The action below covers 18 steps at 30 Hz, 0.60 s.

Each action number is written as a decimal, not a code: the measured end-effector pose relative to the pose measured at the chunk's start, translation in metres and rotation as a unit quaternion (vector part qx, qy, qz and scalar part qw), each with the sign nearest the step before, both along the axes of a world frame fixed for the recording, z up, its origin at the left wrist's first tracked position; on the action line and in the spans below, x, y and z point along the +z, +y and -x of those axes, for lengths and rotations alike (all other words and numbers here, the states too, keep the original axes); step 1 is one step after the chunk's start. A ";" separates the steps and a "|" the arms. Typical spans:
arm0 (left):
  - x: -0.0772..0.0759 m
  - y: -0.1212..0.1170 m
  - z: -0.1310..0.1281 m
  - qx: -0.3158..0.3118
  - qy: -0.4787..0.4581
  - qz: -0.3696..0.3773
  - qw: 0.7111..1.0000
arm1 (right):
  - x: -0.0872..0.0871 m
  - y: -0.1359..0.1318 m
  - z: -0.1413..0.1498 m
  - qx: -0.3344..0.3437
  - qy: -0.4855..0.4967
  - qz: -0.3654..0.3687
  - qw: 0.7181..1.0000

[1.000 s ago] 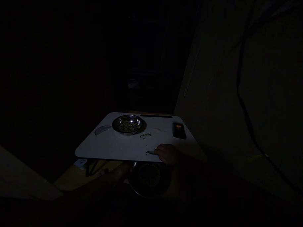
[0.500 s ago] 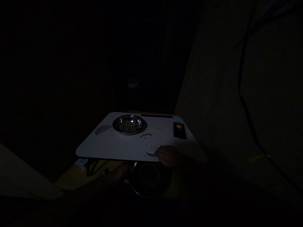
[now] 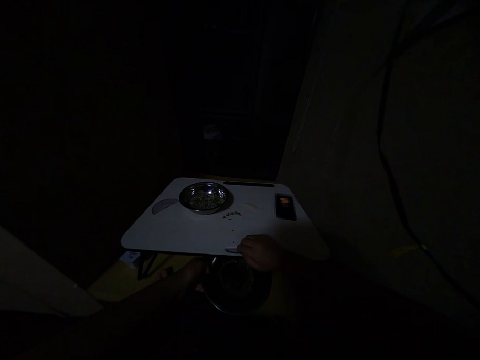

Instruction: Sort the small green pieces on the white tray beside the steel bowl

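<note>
My right hand (image 3: 260,252) is closed on a thin, pale, blade-like piece (image 3: 232,250) at the near edge of a white folding table (image 3: 175,235). It is too dark to make out what kind of piece it is. Below that edge is a large metal bowl (image 3: 223,308) with dim contents. My left hand (image 3: 195,267) grips its left rim, with the fingers partly hidden in shadow. Small greenish bits (image 3: 232,215) lie scattered on the tabletop, a few of them in a line towards my right hand.
A shiny steel bowl (image 3: 203,210) holding chopped greenish pieces stands at the back left. Left of it lies a pale half-round shape (image 3: 164,205). A dark, blurred-out device (image 3: 285,207) rests at the right. A wall (image 3: 343,152) rises beyond the table's right side.
My right hand has moved slightly left and nearer to me, carrying the blade-like piece to the table's front edge. My left hand and the large bowl stay in place.
</note>
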State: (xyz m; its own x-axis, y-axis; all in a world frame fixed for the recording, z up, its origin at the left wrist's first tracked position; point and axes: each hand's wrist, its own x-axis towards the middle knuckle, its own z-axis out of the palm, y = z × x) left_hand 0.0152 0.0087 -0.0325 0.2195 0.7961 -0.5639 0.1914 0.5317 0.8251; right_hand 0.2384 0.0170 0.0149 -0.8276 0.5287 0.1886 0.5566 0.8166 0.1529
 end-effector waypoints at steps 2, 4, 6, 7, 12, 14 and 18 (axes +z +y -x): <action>0.000 0.000 -0.001 -0.010 -0.008 0.003 1.000 | 0.001 -0.004 0.004 0.008 0.001 -0.002 1.000; 0.001 0.000 -0.003 0.008 0.004 -0.002 1.000 | 0.002 -0.008 0.007 0.020 -0.001 -0.010 1.000; 0.003 0.000 -0.004 0.035 0.027 -0.012 0.999 | 0.004 -0.011 0.010 0.035 -0.005 -0.020 0.999; 0.003 0.000 -0.003 0.043 0.039 -0.016 0.998 | 0.004 -0.012 0.011 0.042 -0.005 -0.023 0.999; -0.003 0.003 0.002 0.009 0.042 -0.011 0.999 | 0.007 -0.005 0.004 0.029 0.005 -0.024 0.999; -0.006 0.005 0.004 -0.006 0.025 -0.006 1.000 | 0.008 0.002 -0.003 -0.010 0.014 -0.027 0.999; -0.008 0.005 0.004 -0.030 -0.012 -0.018 0.999 | 0.006 0.020 -0.019 -0.098 -0.009 -0.023 0.995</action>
State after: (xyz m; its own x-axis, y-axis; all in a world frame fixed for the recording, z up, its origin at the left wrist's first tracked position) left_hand 0.0108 0.0136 -0.0400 0.2812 0.8005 -0.5292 0.2013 0.4900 0.8482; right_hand 0.2579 0.0374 0.0210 -0.7134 0.6708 0.2028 0.7007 0.6853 0.1983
